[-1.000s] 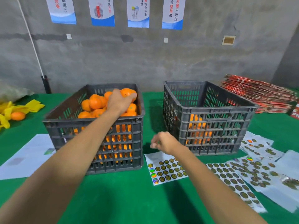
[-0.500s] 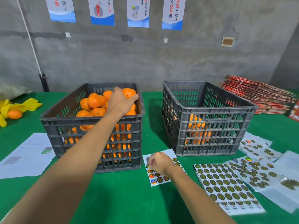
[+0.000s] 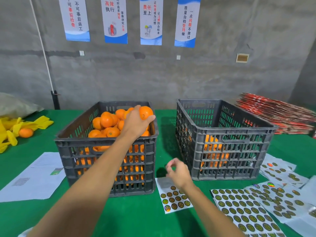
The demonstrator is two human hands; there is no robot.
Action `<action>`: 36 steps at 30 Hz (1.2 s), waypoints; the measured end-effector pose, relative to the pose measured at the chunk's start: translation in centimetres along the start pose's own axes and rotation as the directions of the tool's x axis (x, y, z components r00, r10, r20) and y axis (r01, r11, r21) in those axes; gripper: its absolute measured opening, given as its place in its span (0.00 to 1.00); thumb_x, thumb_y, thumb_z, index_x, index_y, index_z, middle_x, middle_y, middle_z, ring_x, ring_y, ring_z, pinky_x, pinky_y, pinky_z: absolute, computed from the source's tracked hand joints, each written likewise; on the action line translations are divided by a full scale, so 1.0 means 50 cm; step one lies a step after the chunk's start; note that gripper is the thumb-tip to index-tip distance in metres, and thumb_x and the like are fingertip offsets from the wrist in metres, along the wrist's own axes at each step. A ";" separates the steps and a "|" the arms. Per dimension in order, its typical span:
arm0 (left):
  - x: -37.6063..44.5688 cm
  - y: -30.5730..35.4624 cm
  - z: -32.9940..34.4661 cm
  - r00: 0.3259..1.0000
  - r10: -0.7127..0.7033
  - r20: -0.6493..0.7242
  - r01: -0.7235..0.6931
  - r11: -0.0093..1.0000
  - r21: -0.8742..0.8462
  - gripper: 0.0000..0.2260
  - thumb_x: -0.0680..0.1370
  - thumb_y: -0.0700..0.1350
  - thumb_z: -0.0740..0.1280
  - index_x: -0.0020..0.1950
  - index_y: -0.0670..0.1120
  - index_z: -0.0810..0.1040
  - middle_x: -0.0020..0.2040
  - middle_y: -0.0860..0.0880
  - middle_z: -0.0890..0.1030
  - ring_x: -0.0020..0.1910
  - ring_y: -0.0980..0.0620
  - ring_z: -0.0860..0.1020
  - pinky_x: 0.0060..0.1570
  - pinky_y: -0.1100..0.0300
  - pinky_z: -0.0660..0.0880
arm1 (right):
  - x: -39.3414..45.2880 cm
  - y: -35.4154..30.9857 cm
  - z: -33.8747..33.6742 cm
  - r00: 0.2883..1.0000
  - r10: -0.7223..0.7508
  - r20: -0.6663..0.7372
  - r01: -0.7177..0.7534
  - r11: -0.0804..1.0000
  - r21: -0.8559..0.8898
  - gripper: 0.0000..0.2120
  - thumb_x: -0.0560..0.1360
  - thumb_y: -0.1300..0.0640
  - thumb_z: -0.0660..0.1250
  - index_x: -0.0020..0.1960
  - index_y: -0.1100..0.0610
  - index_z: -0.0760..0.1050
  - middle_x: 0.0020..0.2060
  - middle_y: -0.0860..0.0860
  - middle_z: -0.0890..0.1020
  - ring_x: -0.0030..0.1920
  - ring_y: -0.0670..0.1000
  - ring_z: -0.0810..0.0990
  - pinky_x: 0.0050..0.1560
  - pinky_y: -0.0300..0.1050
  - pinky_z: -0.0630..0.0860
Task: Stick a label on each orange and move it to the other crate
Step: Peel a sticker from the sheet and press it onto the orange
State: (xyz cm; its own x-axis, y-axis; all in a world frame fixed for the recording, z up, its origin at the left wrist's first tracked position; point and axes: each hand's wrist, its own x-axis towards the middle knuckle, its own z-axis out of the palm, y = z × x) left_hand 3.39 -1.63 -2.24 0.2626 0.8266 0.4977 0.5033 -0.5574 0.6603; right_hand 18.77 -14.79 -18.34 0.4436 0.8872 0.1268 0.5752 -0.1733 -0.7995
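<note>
- Since half a second ago, the right hand (image 3: 177, 173) has risen off the small label sheet (image 3: 174, 197) and now hangs above its far edge, thumb and forefinger pinched together; judging by that pinch it carries a peeled label, though the sticker itself is too small to make out.
- Meanwhile the left hand (image 3: 136, 122) has lifted one orange (image 3: 145, 112) clear of the heap, its grip curled round the fruit at the far right corner of the left crate (image 3: 106, 151).
- Fruit raised and turned toward the right, label hand raised: the two look set to meet in the gap between the crates, which I take as the sticking step about to begin.
- Left crate is heaped nearly to its rim with oranges; the right crate (image 3: 225, 147) shows orange only low down through its slots, so most of the job looks undone.
- Right crate's tall near-left wall stands between the held orange and its place inside; the fruit must go over the rim.
- More label sheets (image 3: 246, 207) overlap on the green tabletop (image 3: 145, 219) at near right.
- White papers (image 3: 34, 177) lie at near left.
- One stray orange (image 3: 26, 132) sits among yellow wrappers (image 3: 34, 124) at far left, well apart from both crates.
- Stacked red cartons (image 3: 277, 115) lie at far right, and posters (image 3: 116, 19) hang on the grey wall.
</note>
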 end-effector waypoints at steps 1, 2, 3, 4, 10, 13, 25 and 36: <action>-0.001 0.002 -0.001 1.000 0.022 0.017 -0.022 1.000 -0.016 0.36 0.78 0.58 0.72 0.80 0.46 0.64 0.75 0.43 0.73 0.72 0.41 0.72 0.67 0.46 0.72 | 0.012 -0.021 -0.018 0.992 -0.015 -0.126 0.023 0.998 0.065 0.02 0.82 0.58 0.65 0.51 0.54 0.76 0.45 0.50 0.83 0.44 0.53 0.83 0.49 0.53 0.82; -0.002 0.003 -0.002 0.998 0.051 0.032 -0.050 0.998 -0.034 0.34 0.78 0.57 0.72 0.80 0.49 0.65 0.76 0.45 0.72 0.72 0.43 0.72 0.68 0.47 0.72 | 0.024 -0.047 -0.037 0.971 -0.035 -0.236 0.068 0.989 0.134 0.02 0.82 0.57 0.66 0.51 0.53 0.77 0.44 0.49 0.83 0.43 0.52 0.83 0.47 0.51 0.81; -0.003 0.003 -0.002 0.995 0.086 0.042 -0.084 0.995 -0.046 0.31 0.79 0.55 0.72 0.80 0.52 0.66 0.75 0.46 0.73 0.72 0.44 0.72 0.68 0.47 0.72 | 0.036 -0.077 -0.058 0.947 -0.061 -0.317 0.132 0.969 0.208 0.02 0.82 0.56 0.67 0.51 0.52 0.78 0.44 0.47 0.84 0.44 0.49 0.82 0.47 0.47 0.80; -0.004 0.003 -0.002 0.992 0.118 0.046 -0.116 0.992 -0.050 0.30 0.79 0.54 0.72 0.79 0.54 0.67 0.75 0.47 0.73 0.72 0.45 0.71 0.67 0.48 0.71 | 0.048 -0.110 -0.078 0.926 -0.092 -0.366 0.203 0.939 0.276 0.02 0.82 0.56 0.67 0.51 0.52 0.79 0.46 0.45 0.84 0.46 0.45 0.82 0.49 0.42 0.78; -0.014 0.016 -0.007 0.986 0.154 0.060 -0.144 0.978 -0.148 0.30 0.77 0.51 0.75 0.77 0.57 0.69 0.73 0.51 0.74 0.67 0.51 0.74 0.65 0.51 0.75 | 0.086 -0.274 -0.156 0.894 -0.276 -0.352 0.419 0.795 0.440 0.04 0.80 0.57 0.70 0.51 0.54 0.84 0.59 0.47 0.81 0.52 0.33 0.80 0.53 0.25 0.72; -0.018 0.023 -0.010 0.987 0.145 0.072 -0.124 0.965 -0.230 0.33 0.76 0.48 0.77 0.78 0.56 0.69 0.73 0.53 0.74 0.67 0.52 0.75 0.63 0.54 0.76 | 0.092 -0.302 -0.157 0.916 -0.302 -0.265 0.391 0.821 0.417 0.05 0.80 0.57 0.71 0.48 0.56 0.84 0.62 0.49 0.79 0.50 0.33 0.79 0.47 0.21 0.70; -0.018 0.018 -0.015 0.977 0.157 0.148 -0.095 0.928 -0.360 0.34 0.75 0.44 0.77 0.78 0.57 0.67 0.73 0.52 0.72 0.66 0.50 0.77 0.65 0.51 0.78 | 0.085 -0.311 -0.154 0.940 -0.243 -0.239 0.325 0.852 0.410 0.06 0.76 0.54 0.75 0.49 0.56 0.84 0.52 0.45 0.84 0.56 0.44 0.80 0.68 0.53 0.74; -0.024 0.027 -0.025 0.967 0.182 0.177 -0.057 0.836 -0.546 0.35 0.68 0.56 0.82 0.73 0.57 0.75 0.64 0.57 0.79 0.60 0.57 0.81 0.50 0.68 0.79 | 0.093 -0.293 -0.179 0.945 -0.190 0.266 -0.095 0.620 0.779 0.24 0.77 0.48 0.74 0.71 0.46 0.72 0.60 0.55 0.84 0.56 0.63 0.85 0.61 0.57 0.81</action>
State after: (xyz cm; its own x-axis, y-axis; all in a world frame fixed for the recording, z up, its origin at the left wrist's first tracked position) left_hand 2.71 -3.49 -1.25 0.4914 0.7117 0.5019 -0.0438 -0.5554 0.8304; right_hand 18.56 -11.93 -0.79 0.1274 0.9851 0.1154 -0.2212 0.1416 -0.9649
